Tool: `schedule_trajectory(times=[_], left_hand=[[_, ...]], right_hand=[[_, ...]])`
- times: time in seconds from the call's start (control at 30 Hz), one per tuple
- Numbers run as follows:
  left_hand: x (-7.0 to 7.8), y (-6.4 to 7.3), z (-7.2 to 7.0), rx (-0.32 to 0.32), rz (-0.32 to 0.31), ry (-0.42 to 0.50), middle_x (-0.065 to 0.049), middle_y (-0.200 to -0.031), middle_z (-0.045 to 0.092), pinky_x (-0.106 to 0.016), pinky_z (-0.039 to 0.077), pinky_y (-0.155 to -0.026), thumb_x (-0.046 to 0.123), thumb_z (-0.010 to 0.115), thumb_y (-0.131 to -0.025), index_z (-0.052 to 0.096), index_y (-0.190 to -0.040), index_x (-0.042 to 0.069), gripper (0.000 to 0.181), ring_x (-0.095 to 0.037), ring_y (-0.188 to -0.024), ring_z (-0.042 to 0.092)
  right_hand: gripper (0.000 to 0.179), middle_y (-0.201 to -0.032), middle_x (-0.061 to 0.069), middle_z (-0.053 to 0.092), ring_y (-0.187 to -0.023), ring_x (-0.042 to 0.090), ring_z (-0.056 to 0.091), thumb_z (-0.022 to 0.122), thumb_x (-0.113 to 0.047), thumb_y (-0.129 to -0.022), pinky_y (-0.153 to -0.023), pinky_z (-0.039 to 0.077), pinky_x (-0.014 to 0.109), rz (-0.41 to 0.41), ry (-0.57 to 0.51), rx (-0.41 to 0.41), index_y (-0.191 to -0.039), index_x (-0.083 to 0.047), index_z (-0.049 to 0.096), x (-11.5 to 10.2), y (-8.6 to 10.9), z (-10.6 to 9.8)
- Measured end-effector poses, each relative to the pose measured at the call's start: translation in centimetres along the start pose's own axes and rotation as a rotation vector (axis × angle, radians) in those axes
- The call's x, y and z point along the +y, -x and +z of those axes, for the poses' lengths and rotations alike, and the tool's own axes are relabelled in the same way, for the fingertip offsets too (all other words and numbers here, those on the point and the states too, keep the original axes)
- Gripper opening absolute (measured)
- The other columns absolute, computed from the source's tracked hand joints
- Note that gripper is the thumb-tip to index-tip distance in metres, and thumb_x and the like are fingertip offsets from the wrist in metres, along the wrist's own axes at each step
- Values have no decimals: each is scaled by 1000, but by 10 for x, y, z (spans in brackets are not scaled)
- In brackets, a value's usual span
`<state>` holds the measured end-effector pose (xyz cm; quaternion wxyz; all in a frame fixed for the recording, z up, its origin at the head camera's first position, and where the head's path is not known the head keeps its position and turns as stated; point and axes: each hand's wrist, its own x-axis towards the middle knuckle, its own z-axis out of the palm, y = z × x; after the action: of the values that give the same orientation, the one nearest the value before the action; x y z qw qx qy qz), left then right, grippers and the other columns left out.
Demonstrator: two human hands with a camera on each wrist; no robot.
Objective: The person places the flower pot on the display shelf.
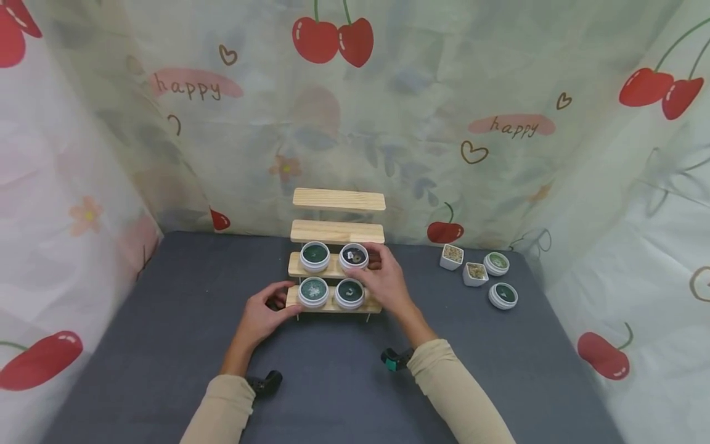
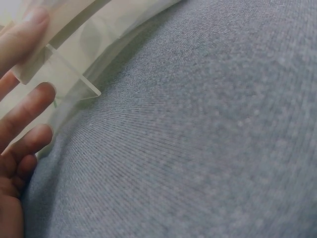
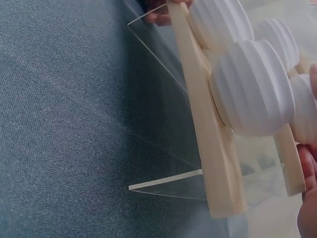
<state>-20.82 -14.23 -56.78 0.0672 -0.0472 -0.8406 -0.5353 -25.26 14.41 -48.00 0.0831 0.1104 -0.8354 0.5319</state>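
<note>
A tiered wooden rack [image 1: 338,199] with clear side supports stands at the middle of the dark cloth. My left hand [image 1: 263,314] grips the left end of its lowest plank [image 2: 33,68], thumb on top and the other fingers below. My right hand [image 1: 388,280] pinches a white round pot [image 1: 354,256] with a dark top, at the right of the second plank from the bottom. To its left sits a green-topped pot [image 1: 315,256]. Two more pots, a left one [image 1: 313,291] and a right one [image 1: 349,293], sit on the lowest plank. The right wrist view shows ribbed pot sides [image 3: 252,89].
Right of the rack are two small square white pots [image 1: 452,257] with grainy contents and two round white pots [image 1: 503,296]. A grey-blue cloth [image 1: 183,345] covers the table. Printed curtains [image 1: 388,123] hang at the back and both sides.
</note>
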Motion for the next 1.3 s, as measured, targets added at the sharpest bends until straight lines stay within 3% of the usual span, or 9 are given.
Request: schedule_trajectory(times=[0.13, 0.37, 0.73, 1.0, 1.3], left_hand=[[0, 0, 2, -5, 14, 14, -5, -95, 70, -24, 49, -74, 39, 92, -75, 69, -126, 26, 57, -17, -84, 62], [-1, -3, 1, 0, 17, 24, -4, -94, 70, -24, 49, -75, 34, 92, -75, 69, -125, 26, 56, -17, -84, 62], [-1, -2, -2, 4, 15, 12, -5, -94, 69, -25, 48, -75, 37, 91, -75, 69, -126, 25, 57, -19, -85, 62], [-2, 1, 0, -3, 17, 5, -4, -95, 70, -24, 48, -75, 39, 91, -76, 68, -127, 25, 57, -17, -85, 62], [-4, 0, 3, -2, 31, 24, -4, -95, 70, -24, 48, -74, 39, 91, -76, 69, -127, 25, 57, -17, -84, 62]], right_hand=[[56, -126, 10, 65, -114, 26, 65, 84, -19, -85, -99, 53, 44, 21, -75, 42, -134, -11, 58, 3, 4, -7], [52, -132, 17, 63, -122, 33, 62, 79, -21, -91, -102, 50, 47, 31, -84, 94, -135, -6, 57, 10, 6, -30], [62, -138, 16, 57, -127, 38, 57, 79, -33, -90, -101, 51, 51, 54, 140, 154, -140, -7, 53, 54, 19, -83], [64, -135, 22, 54, -123, 41, 57, 82, -24, -88, -97, 52, 53, 100, 253, 293, -140, -1, 52, 85, 33, -126], [65, -134, 26, 49, -122, 42, 54, 80, -23, -89, -98, 43, 49, 193, 365, 470, -141, 3, 50, 91, 54, -175]])
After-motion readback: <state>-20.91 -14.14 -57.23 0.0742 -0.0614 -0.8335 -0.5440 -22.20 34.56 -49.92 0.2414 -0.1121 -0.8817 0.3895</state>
